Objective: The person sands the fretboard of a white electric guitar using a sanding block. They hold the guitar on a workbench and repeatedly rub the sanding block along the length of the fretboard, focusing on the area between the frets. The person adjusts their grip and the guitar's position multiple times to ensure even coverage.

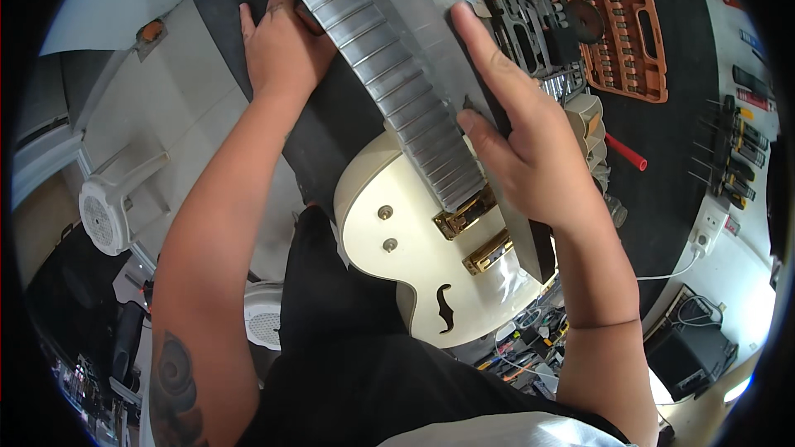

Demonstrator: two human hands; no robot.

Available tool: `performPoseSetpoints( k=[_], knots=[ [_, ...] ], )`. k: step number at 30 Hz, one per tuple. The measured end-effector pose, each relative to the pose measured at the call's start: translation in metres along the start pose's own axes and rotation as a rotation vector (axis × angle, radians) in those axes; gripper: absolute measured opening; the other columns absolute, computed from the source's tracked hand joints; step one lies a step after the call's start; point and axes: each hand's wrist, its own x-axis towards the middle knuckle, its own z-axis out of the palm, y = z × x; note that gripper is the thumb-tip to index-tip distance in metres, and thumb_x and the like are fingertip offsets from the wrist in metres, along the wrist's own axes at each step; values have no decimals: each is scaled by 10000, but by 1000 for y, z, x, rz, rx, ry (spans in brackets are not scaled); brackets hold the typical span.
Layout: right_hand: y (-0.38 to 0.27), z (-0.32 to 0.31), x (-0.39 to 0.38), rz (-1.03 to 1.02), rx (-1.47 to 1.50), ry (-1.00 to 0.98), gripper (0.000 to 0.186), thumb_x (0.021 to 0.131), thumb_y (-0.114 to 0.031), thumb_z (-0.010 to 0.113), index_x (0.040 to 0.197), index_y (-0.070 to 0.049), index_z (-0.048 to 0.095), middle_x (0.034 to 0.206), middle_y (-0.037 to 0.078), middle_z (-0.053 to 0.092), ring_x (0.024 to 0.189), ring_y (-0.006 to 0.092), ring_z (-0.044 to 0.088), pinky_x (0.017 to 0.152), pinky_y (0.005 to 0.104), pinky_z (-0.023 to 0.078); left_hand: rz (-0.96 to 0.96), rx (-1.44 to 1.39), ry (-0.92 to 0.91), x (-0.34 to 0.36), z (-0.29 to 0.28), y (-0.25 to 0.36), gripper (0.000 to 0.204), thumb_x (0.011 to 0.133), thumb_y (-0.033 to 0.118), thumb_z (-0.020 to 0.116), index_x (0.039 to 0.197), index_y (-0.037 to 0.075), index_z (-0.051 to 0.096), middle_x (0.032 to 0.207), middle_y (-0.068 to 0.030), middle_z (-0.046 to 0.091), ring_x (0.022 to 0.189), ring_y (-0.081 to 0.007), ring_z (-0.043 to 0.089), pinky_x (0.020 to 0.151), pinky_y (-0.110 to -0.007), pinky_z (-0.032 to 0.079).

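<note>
A cream hollow-body guitar (371,242) lies slanted in front of me, its neck running to the upper left. The fretboard (373,54) looks silvery between its raised frets. My right hand (530,132) grips a long grey metal bar (439,41) along the fretboard's right side. Its index finger stretches along the bar, the thumb presses the near side, and the other fingers are hidden. My left hand (286,54) is left of the neck, over the dark bench mat, with its visible fingers apart. Its thumb side is partly hidden near a brown piece under the neck.
Beyond the bar are a grey tool case (530,25) and an orange socket case (617,33). A red tube (627,151) lies on the bench. Tools hang along the right wall near a power socket (708,228). A white stool (106,211) stands on the left.
</note>
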Motion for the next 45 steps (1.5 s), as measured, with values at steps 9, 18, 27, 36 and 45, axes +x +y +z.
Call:
performPoseSetpoints(
  k=[9,18,27,36,45],
  knots=[
    [-2,27,17,42,-44,16,857,907,145,630,1679,-114,365,1656,201,466,1520,377,469,1241,413,408,33,54,-25,3,5,-8,475,950,220,641,1351,-23,564,1236,-225,737,1154,-371,705,1289,-621,227],
    [-17,20,5,143,-5,32,925,903,-17,729,1706,-181,302,1578,231,536,1416,426,558,1164,446,489,26,70,-153,-1,-3,-2,725,879,363,779,1493,81,516,1480,-118,612,1339,-309,621,1294,-643,177],
    [-70,-2,-99,318,-83,344,789,930,-77,741,1645,-104,410,1565,227,540,1439,407,527,1199,443,433,17,-142,-265,-1,-29,-1,860,851,268,829,1562,26,411,1509,-192,588,1388,-381,573,1273,-582,271],
    [-74,30,-241,747,-174,796,623,903,-67,744,1499,-77,562,1570,196,530,1485,394,476,1242,453,387,13,-413,-535,-4,-186,32,350,947,81,721,1281,7,645,1084,-133,774,991,-251,724,925,-384,562],
    [-54,135,-258,1421,-102,1209,711,904,-182,747,1548,-13,497,1625,302,433,1526,450,402,1268,478,337,1382,-233,-1051,53,-134,187,704,871,74,761,1529,142,520,1419,-198,644,1271,-423,627,1055,-484,527]
  ],
)
